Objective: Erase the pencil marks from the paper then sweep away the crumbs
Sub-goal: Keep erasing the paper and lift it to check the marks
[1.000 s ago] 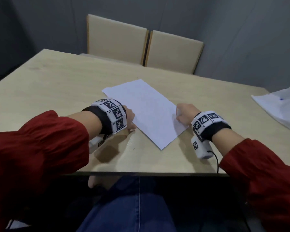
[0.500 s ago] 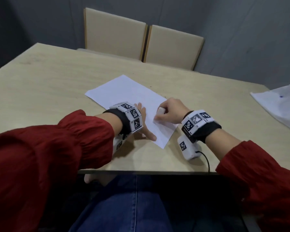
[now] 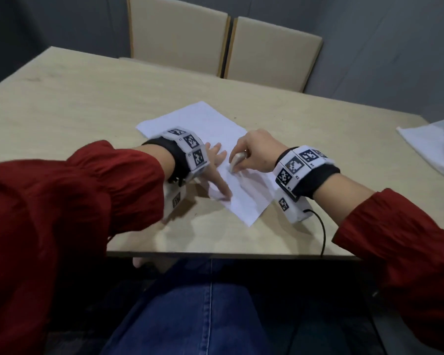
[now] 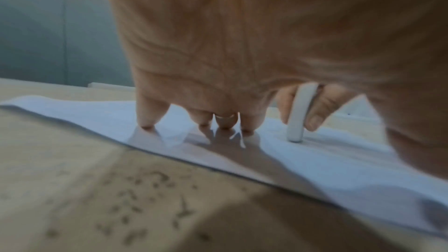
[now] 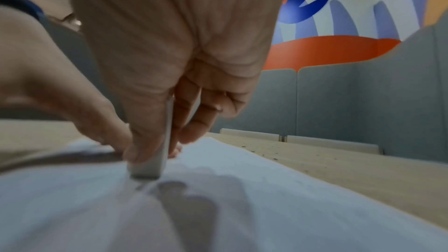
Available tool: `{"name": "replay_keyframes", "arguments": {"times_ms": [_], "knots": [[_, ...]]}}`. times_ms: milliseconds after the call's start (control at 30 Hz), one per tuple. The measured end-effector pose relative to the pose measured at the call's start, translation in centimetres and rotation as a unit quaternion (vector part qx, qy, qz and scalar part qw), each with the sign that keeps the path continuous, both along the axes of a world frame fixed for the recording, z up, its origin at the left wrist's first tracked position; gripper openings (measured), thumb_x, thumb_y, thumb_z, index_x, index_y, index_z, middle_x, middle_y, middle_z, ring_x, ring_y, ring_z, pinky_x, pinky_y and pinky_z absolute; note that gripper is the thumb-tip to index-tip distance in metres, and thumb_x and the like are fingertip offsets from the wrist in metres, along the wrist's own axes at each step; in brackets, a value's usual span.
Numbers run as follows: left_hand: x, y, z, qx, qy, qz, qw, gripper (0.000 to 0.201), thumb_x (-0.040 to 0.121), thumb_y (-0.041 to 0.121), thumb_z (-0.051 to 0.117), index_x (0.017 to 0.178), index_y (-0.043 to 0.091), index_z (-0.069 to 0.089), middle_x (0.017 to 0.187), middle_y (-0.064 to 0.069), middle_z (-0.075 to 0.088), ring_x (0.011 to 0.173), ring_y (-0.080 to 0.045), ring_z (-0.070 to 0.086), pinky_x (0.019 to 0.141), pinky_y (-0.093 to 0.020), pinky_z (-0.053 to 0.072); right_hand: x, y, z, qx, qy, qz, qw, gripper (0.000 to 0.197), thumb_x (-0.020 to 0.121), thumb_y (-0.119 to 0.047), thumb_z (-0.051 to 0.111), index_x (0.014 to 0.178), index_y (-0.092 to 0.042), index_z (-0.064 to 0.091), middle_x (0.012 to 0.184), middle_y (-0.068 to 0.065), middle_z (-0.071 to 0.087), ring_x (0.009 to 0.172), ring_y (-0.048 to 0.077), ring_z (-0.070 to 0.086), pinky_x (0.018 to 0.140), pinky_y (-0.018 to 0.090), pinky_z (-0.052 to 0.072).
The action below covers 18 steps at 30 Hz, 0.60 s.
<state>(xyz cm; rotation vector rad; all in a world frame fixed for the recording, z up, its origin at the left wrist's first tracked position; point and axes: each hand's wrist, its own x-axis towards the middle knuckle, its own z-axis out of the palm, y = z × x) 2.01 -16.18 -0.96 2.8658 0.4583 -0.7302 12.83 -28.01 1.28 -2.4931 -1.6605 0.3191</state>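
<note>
A white sheet of paper lies at an angle on the light wooden table. My left hand lies on the sheet's left part with fingers spread and straight, fingertips pressing the paper down. My right hand pinches a flat white eraser between thumb and fingers. The eraser stands on edge with its lower end touching the paper; it also shows upright as the eraser in the left wrist view. Dark eraser crumbs dot the table beside the sheet.
Two beige chairs stand at the table's far side. Another white sheet or bag lies at the right edge. More crumbs lie on the table beyond the paper. My lap in blue jeans is below the near edge.
Both hands moved inward onto the paper. The left hand went from the sheet's left edge to lie flat on it; the right hand carried the eraser from the right edge to the sheet's middle.
</note>
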Motion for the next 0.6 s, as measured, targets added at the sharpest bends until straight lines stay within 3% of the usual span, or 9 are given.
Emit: {"name": "replay_keyframes", "arguments": {"times_ms": [67, 133, 200, 267, 333, 400, 500, 600], "knots": [[0.2, 0.4, 0.1, 0.026, 0.008, -0.001, 1.0, 0.1, 0.088, 0.061, 0.054, 0.155, 0.023, -0.009, 0.162, -0.002, -0.016, 0.15, -0.024, -0.008, 0.119, -0.044, 0.002, 0.2, -0.1, 0.0, 0.009, -0.011, -0.006, 1.0, 0.016, 0.074, -0.009, 0.071, 0.086, -0.017, 0.078, 0.076, -0.003, 0.071, 0.073, 0.018, 0.061, 0.064, 0.025, 0.047], [0.2, 0.5, 0.0, 0.041, 0.008, -0.008, 0.999, 0.085, 0.097, 0.051, 0.045, 0.155, 0.021, -0.009, 0.162, -0.003, -0.015, 0.15, -0.026, -0.007, 0.119, -0.042, 0.003, 0.1, -0.2, 0.1, 0.007, -0.011, -0.026, 1.0, 0.016, 0.076, -0.013, 0.069, 0.086, -0.024, 0.077, 0.068, -0.012, 0.066, 0.067, 0.009, 0.056, 0.057, 0.024, 0.042], [0.0, 0.5, -0.1, 0.052, 0.009, -0.01, 0.999, 0.08, 0.099, 0.05, 0.04, 0.155, 0.021, -0.009, 0.162, -0.003, -0.015, 0.15, -0.026, -0.007, 0.119, -0.042, 0.003, -0.2, -0.3, 0.0, -0.004, -0.014, -0.033, 0.999, 0.017, 0.077, -0.017, 0.067, 0.085, -0.029, 0.075, 0.061, -0.017, 0.059, 0.067, 0.01, 0.054, 0.053, 0.021, 0.036], [-0.2, 0.5, 0.0, 0.051, 0.008, -0.011, 0.999, 0.08, 0.099, 0.05, 0.04, 0.155, 0.021, -0.009, 0.162, -0.003, -0.015, 0.15, -0.026, -0.007, 0.119, -0.042, 0.003, -0.6, -1.6, 0.0, -0.013, 0.008, -0.028, 0.999, 0.015, 0.076, -0.02, 0.07, 0.082, -0.033, 0.074, 0.06, -0.017, 0.058, 0.068, 0.011, 0.055, 0.058, 0.024, 0.041], [-0.3, 0.6, 0.0, 0.039, 0.006, -0.015, 0.999, 0.08, 0.099, 0.05, 0.042, 0.155, 0.022, -0.007, 0.162, -0.003, -0.014, 0.15, -0.027, -0.007, 0.119, -0.042, 0.003, -0.7, -4.0, 0.3, -0.044, 0.022, -0.011, 0.999, 0.013, 0.074, -0.025, 0.074, 0.081, -0.035, 0.074, 0.06, -0.022, 0.06, 0.066, 0.001, 0.053, 0.061, 0.026, 0.044], [-0.3, 0.9, 0.1, 0.029, 0.006, -0.017, 0.999, 0.08, 0.099, 0.049, 0.043, 0.155, 0.022, -0.006, 0.162, -0.004, -0.014, 0.149, -0.028, -0.007, 0.12, -0.043, 0.003, -0.8, -6.4, 0.9, -0.106, 0.021, 0.012, 0.994, 0.012, 0.073, -0.029, 0.077, 0.083, -0.037, 0.075, 0.062, -0.032, 0.06, 0.065, -0.011, 0.05, 0.058, 0.02, 0.038], [-0.4, 0.8, 0.2, 0.037, 0.009, -0.02, 0.999, 0.08, 0.099, 0.049, 0.044, 0.155, 0.021, -0.006, 0.162, -0.006, -0.014, 0.149, -0.029, -0.007, 0.119, -0.043, 0.004, -0.9, -6.2, 2.0, -0.133, 0.006, 0.024, 0.991, 0.011, 0.072, -0.032, 0.077, 0.082, -0.036, 0.075, 0.059, -0.028, 0.059, 0.06, -0.007, 0.05, 0.057, 0.02, 0.035], [-0.2, 0.8, 0.1, 0.056, 0.014, -0.026, 0.998, 0.08, 0.098, 0.051, 0.042, 0.155, 0.021, -0.006, 0.162, -0.005, -0.014, 0.149, -0.03, -0.005, 0.119, -0.044, 0.005, -0.8, -2.6, 1.7, -0.024, -0.004, -0.032, 0.999, 0.013, 0.075, -0.027, 0.076, 0.085, -0.035, 0.075, 0.053, -0.027, 0.055, 0.063, 0.002, 0.05, 0.062, 0.021, 0.036]]}}
